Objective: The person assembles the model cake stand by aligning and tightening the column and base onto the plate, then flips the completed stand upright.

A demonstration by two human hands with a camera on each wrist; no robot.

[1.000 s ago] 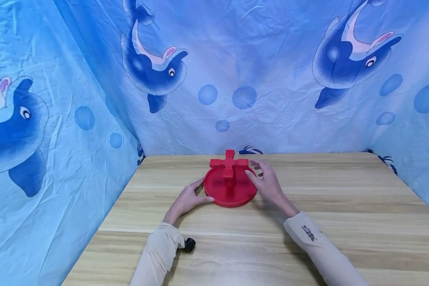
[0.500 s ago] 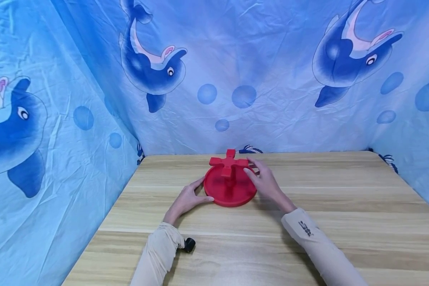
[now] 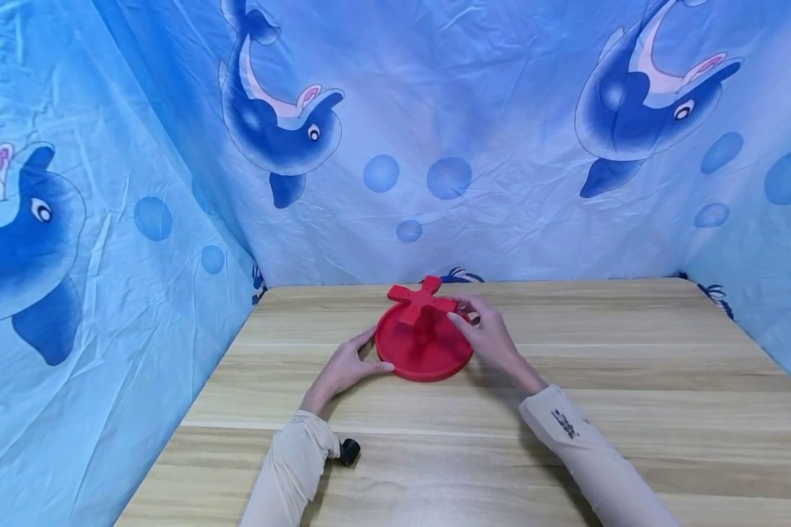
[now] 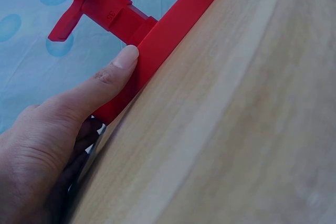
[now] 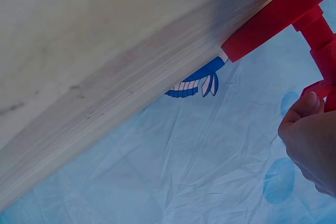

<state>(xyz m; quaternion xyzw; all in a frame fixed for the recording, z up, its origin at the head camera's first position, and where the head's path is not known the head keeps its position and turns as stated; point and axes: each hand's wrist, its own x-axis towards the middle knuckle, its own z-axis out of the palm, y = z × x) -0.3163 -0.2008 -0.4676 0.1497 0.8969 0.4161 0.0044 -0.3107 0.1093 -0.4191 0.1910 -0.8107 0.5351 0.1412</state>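
A red round base (image 3: 402, 359) with a raised rim lies on the wooden table. From its middle rises a thick red post (image 4: 107, 9) marked with small digits, topped by a red four-armed cross handle (image 3: 422, 298). My left hand (image 3: 346, 369) grips the base's near left rim, its thumb (image 4: 113, 74) against the side wall; the other fingers are mostly hidden behind the rim. At the right, my right hand (image 3: 491, 337) pinches the end of one cross arm between thumb and fingers. In the right wrist view its thumb (image 5: 307, 106) shows right at that arm.
Wood-grain table (image 3: 633, 410) spreads out around the base. Blue curtains (image 3: 514, 234) printed with dolphins hang behind and at both sides. A small black device (image 3: 349, 451) sits at my left sleeve cuff.
The cross handle has turned clockwise, seen from above, its near arm swinging left. My right hand has moved slightly left and now pinches an arm. The left hand and base stay put.
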